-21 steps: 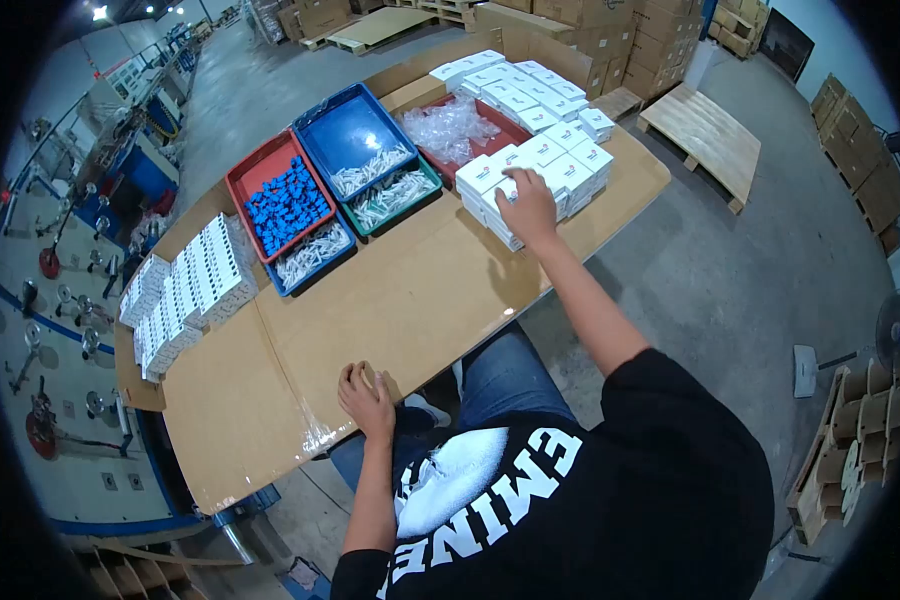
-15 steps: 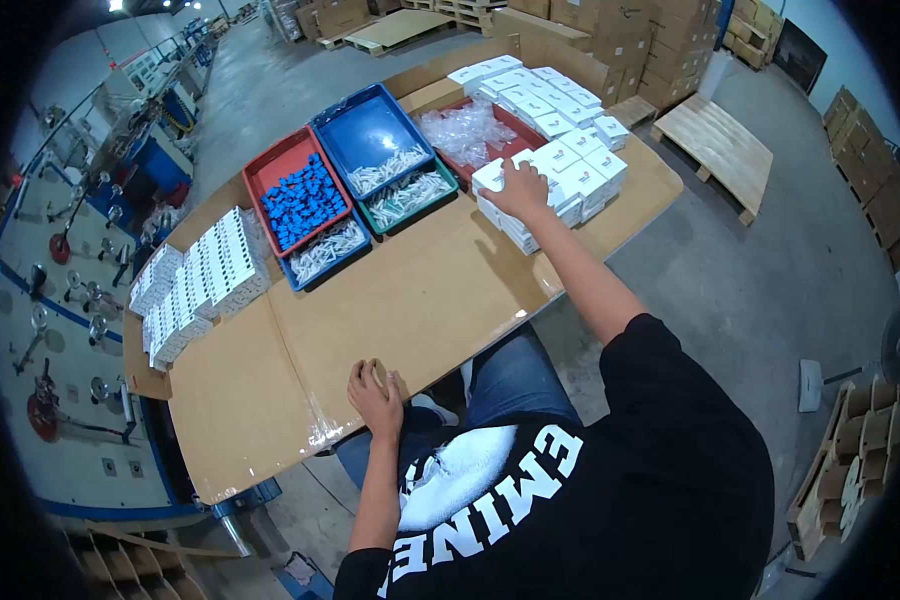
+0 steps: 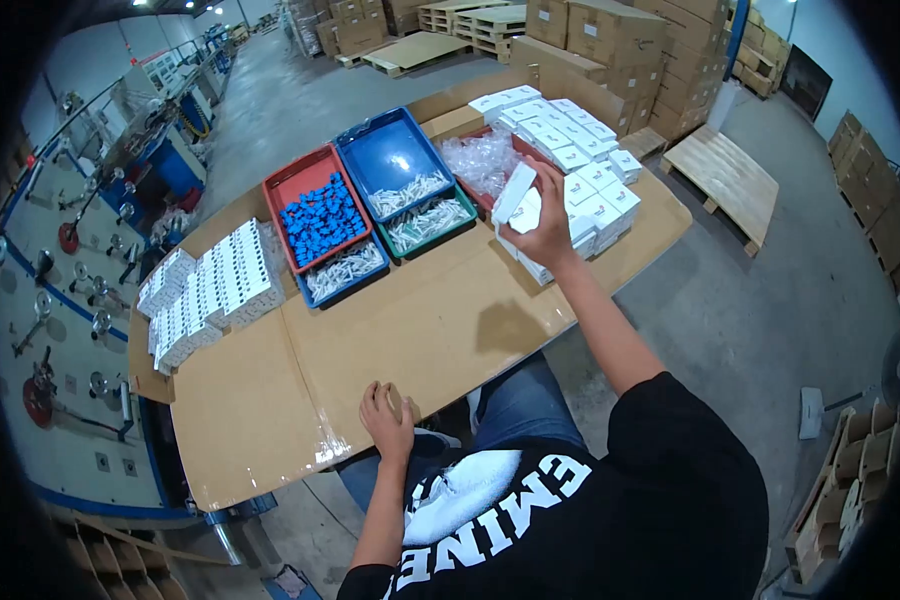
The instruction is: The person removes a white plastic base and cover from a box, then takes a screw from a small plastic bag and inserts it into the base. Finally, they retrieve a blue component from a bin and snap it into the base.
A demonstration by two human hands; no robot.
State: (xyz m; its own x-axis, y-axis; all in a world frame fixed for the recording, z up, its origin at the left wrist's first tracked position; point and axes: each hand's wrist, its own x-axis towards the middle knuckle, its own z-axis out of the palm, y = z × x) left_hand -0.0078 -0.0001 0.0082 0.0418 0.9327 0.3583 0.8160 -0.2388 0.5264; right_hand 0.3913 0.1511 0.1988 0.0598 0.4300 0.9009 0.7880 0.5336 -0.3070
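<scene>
Gripped between the thumb and fingers of my right hand (image 3: 543, 222) is a white box (image 3: 513, 194), tilted up above the near end of the stacked white boxes (image 3: 598, 208). My left hand (image 3: 388, 420) rests at the near edge of the cardboard-covered table (image 3: 400, 320), fingers apart, holding nothing. Left of the stacks lies clear plastic wrapping (image 3: 478, 160) in a red tray.
Blue parts fill a red tray (image 3: 292, 180); white pieces lie in a blue tray (image 3: 380, 140), a green tray (image 3: 432, 235) and a lower blue tray (image 3: 320, 303). Rows of dotted white boxes (image 3: 215, 285) stand at the left. Cartons (image 3: 610, 45) stand behind.
My right hand has lifted a white box off the stack and tilted it up. The view has shifted slightly; my left hand remains at the table edge.
</scene>
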